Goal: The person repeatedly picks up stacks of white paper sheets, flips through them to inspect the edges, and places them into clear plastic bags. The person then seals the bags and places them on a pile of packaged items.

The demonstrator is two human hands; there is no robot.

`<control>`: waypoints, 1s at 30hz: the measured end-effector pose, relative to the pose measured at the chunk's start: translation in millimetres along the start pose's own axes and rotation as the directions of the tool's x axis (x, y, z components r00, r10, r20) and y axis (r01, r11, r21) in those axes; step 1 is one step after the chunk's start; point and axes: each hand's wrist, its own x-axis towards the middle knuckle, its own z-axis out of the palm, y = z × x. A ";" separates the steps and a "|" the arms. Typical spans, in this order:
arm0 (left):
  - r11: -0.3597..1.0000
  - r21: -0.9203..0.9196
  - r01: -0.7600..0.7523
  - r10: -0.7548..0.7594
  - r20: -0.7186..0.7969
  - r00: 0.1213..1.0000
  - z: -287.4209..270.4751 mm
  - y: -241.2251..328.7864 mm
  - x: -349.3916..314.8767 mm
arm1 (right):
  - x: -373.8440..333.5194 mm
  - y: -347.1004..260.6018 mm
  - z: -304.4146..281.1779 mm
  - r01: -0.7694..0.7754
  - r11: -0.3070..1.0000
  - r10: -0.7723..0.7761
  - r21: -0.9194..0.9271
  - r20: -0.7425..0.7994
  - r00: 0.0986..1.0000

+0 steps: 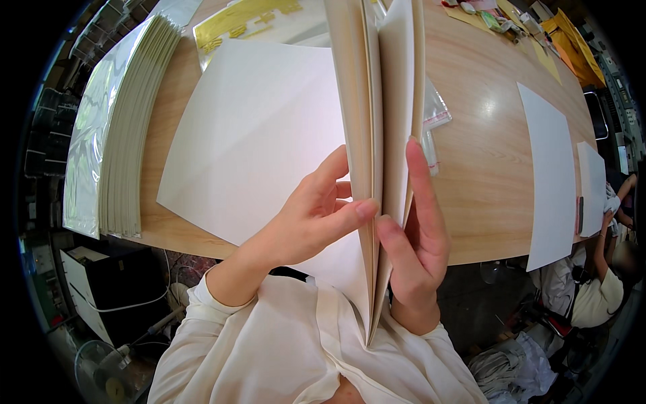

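Note:
Several large white card sheets [397, 74] stand on edge in front of me, parted by a narrow gap along the top. From the left side, my left hand [303, 219] grips the sheets, its thumb pressed on their near face and its fingers partly behind them. On the other side, my right hand [418, 249] is closed around the right-hand sheets, with the thumb at the gap and the index finger along the outer face. The sheets' lower edges reach down against my white shirt. Beneath them, a large white sheet [262, 128] lies flat on the wooden table [478, 195].
A thick stack of plastic-wrapped sheets [124, 135] stands at the left. Behind lies clear film with gold print [252, 20]; clear plastic sleeves [436, 108] show beyond my right hand. A white panel [552, 175] rests at the right, near another person [602, 296]. Small clutter [498, 21] sits far right.

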 end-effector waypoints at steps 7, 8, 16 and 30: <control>1.000 -0.025 0.011 -0.011 0.002 1.000 -1.1 -1.2 -0.5 | 0.0 0.6 2.3 0.004 0.999 -0.004 -0.044 -0.011 1.000; 0.999 -0.032 0.015 -0.015 0.003 1.000 -0.9 -1.0 -0.6 | 0.2 0.8 2.4 0.010 0.999 -0.010 -0.046 -0.011 1.000; 0.999 -0.049 0.014 -0.015 -0.012 1.000 -0.7 -2.2 -2.5 | 0.2 0.7 4.9 0.023 1.000 -0.023 -0.008 -0.028 0.999; 0.996 -0.086 0.019 -0.021 -0.022 1.000 -1.6 -3.0 -2.7 | 4.8 -0.1 9.5 -0.024 0.966 0.030 0.257 -0.020 0.999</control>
